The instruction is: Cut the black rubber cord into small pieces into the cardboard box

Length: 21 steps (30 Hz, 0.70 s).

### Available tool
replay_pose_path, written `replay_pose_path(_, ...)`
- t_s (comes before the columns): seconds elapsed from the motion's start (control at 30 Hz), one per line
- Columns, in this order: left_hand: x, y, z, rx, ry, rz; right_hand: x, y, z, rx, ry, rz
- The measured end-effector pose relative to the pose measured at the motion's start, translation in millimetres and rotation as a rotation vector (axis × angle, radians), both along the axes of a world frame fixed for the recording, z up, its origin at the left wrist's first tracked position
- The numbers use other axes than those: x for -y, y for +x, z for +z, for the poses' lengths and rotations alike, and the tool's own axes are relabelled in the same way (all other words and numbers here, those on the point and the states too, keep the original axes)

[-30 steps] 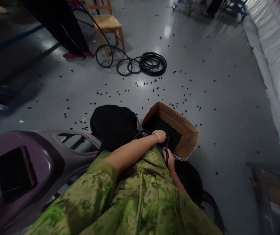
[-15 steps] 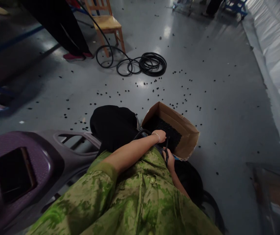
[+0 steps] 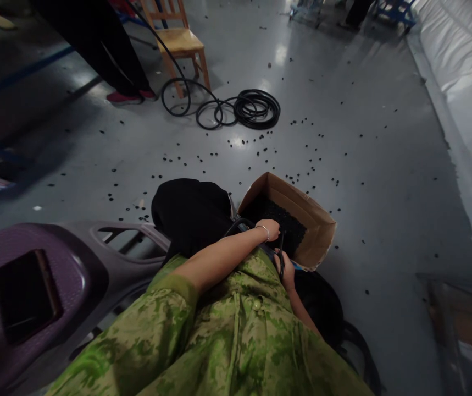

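My left hand (image 3: 268,228), with a thin bracelet at the wrist, is closed above my lap at the near rim of a cardboard box (image 3: 314,228). A black hose (image 3: 242,221) curves over my thigh and runs into this hand. Just below, my right hand (image 3: 287,270) is closed around a slim black handle-like piece (image 3: 282,258). Its upper end reaches up beside my left fingers; its exact kind is too dark to tell. The tilted box holds a heap of small black pieces (image 3: 283,217).
Small black bits lie scattered over the grey floor (image 3: 384,220). Ahead are a coil of black hose (image 3: 257,109), a wooden chair (image 3: 180,41) and a standing person's legs (image 3: 112,49). A phone (image 3: 25,294) rests on a purple plastic seat (image 3: 68,275) at my left.
Almost nothing differs; the view has shifted very slightly. Both hands keep their place and their grip at the box rim.
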State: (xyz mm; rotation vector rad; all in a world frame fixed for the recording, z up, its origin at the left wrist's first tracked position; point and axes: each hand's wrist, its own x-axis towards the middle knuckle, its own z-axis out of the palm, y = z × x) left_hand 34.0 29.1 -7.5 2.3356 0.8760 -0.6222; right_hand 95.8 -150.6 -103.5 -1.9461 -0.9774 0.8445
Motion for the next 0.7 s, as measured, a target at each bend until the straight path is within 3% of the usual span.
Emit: replay_pose_path(0.7,0.8,0.9,-5.0,0.013,-0.013,-0.028,-2.7,1.5,-4.1,0.121,-0.018,-0.002)
